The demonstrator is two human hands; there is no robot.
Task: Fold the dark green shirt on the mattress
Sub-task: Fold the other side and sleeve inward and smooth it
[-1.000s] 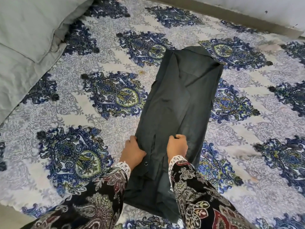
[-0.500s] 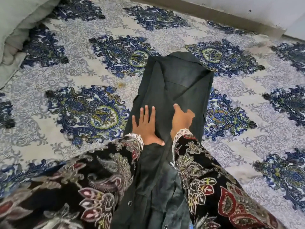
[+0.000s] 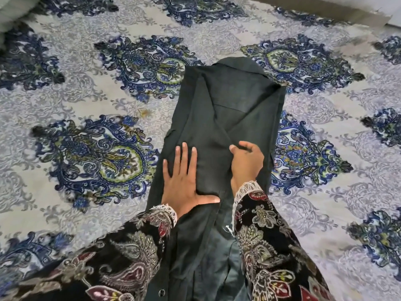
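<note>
Blue-medallion bedsheet [image 3: 86,88], grey pillow [image 3: 13,9] at corner

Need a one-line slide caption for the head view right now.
Left hand pressed flat on the dark green shirt, right hand touching a fold, on the patterned mattress.

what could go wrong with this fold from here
The long dark green shirt lies in a narrow strip; the left hand presses flat, so the panel under it could slide and skew. The right hand seems to pinch a crease, which may set a wrinkle.
</note>
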